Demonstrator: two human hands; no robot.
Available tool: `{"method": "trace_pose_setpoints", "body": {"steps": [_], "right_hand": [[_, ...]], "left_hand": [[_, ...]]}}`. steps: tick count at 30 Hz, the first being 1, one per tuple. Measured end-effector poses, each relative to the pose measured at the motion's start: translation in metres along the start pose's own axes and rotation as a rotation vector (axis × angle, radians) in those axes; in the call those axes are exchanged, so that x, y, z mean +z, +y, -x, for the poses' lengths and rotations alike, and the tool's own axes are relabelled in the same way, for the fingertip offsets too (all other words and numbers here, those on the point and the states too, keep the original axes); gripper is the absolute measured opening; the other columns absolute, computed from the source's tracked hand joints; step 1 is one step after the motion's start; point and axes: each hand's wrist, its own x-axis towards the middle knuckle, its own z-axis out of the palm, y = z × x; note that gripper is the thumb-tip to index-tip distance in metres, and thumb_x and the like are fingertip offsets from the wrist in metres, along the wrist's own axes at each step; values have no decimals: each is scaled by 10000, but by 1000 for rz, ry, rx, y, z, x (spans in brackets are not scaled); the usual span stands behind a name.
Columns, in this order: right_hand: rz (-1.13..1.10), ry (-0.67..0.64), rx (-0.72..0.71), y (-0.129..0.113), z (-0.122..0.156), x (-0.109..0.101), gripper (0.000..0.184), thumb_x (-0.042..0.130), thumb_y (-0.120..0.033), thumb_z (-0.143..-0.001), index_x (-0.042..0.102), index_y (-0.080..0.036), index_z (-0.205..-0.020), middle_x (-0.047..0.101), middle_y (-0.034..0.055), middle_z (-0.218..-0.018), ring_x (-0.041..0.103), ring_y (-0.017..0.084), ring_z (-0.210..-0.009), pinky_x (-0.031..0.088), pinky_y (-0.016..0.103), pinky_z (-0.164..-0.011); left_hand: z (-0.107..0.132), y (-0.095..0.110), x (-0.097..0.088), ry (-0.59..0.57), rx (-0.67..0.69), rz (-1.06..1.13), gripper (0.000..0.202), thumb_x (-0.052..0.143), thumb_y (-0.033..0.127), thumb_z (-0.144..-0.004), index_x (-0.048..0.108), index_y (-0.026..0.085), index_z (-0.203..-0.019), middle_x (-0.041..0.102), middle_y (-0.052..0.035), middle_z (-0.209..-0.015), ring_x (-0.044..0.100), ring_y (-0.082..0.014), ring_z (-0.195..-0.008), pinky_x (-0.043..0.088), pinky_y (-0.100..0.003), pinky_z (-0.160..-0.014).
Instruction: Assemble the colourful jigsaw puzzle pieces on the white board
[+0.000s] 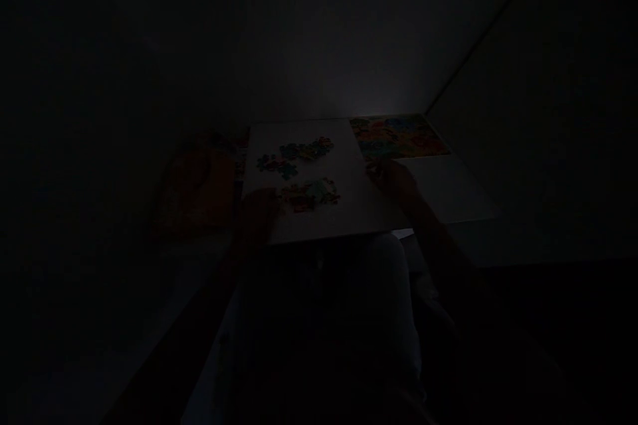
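The scene was very dim, so fine detail was hard to make out. Two hands showed, well apart. The left hand (259, 212) lay at the near edge of a flat white board (279, 136), just beside the lower of two clumps of jigsaw pieces (309, 194). The right hand (393, 180) was at the board's right edge, with its fingers (371, 172) reaching toward the board. Whether either hand held a piece could not be told. Both arms (438, 232) angled inward from the lower corners of the view.

The two clumps sat on the board, one above the other, both multicoloured with knobbly, interlocking outlines. The individual pieces were too dark to count. One flat, rectangular printed picture (399, 136) in bright mixed colours lay beyond the right hand, against the board's far right corner. One orange item (197, 189), of unclear material, lay left of the board. A pale worktop (448, 189) showed to the right, and light trousers (369, 292) showed below.
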Motion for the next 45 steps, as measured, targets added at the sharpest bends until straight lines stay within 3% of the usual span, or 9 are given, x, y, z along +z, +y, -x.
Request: {"method": "trace_pose_setpoints", "body": {"steps": [3,7,12,16,21,29,32,38,45], "right_hand": [[-4,-245,-190,-77,-52,58,313,688,-462,-1101,801,-237,-1288,823,142,-1278,768,299,-1098,595,415,-979],[181,-415,-330,-142,-102,108,557,849,-487,-1016,744,-201,-1482,725,211,-1559,676,406,-1423,553,506,-1176],[234,-576,-358,-153,-124,125,523,919,-499,-960,794,-152,-1330,762,225,-1460,718,393,-1335,545,459,-1145],[141,-537,-242,-142,-122,125,547,987,-430,-868,741,-146,-1266,777,211,-1374,739,349,-1213,564,404,-1018],[-176,-373,-97,-134,-113,108,414,946,-371,-853,654,-218,-1102,813,130,-1152,731,279,-1045,566,370,-905],[-859,-241,-11,-135,-61,32,634,953,-734,-768,706,-286,-1143,788,10,-910,717,191,-780,530,296,-626],[-858,-156,-62,-139,-35,2,502,938,-706,-827,766,-295,-1058,782,21,-922,716,200,-780,577,342,-658],[-406,331,-357,-141,15,-47,220,842,-594,-992,860,-388,-917,724,73,-979,722,279,-948,640,480,-827],[-264,346,-392,-136,51,-62,240,751,-620,-1037,888,-450,-938,785,52,-888,750,279,-855,679,487,-769]], "left_hand": [[-1,1,0,-25,-34,-8,471,433,317,-1158,658,195,-1553,707,-186,-1569,624,-352,-1481,443,-549,-1297],[0,1,0,-34,-34,-13,469,440,291,-1164,643,188,-1574,687,-192,-1595,607,-356,-1493,433,-556,-1297],[4,0,2,-30,-14,7,447,467,306,-1181,634,195,-1581,676,-173,-1618,606,-346,-1501,422,-545,-1311],[4,0,5,-14,6,0,446,475,326,-1185,638,196,-1579,690,-182,-1596,617,-345,-1494,434,-531,-1296],[4,1,4,-4,13,12,459,464,325,-1182,626,185,-1588,686,-187,-1603,610,-347,-1493,433,-540,-1295],[4,3,1,2,-2,24,474,459,343,-1172,632,201,-1589,697,-188,-1581,616,-354,-1489,432,-550,-1306],[2,4,-2,-13,-27,33,484,485,352,-1159,637,191,-1589,697,-199,-1579,615,-370,-1495,437,-572,-1309],[-3,4,-2,-17,-54,43,498,470,366,-1155,657,160,-1568,722,-216,-1536,647,-389,-1459,463,-593,-1291],[-3,-3,2,12,-29,53,507,438,410,-1159,674,181,-1545,731,-208,-1530,659,-383,-1443,478,-584,-1278]]}}
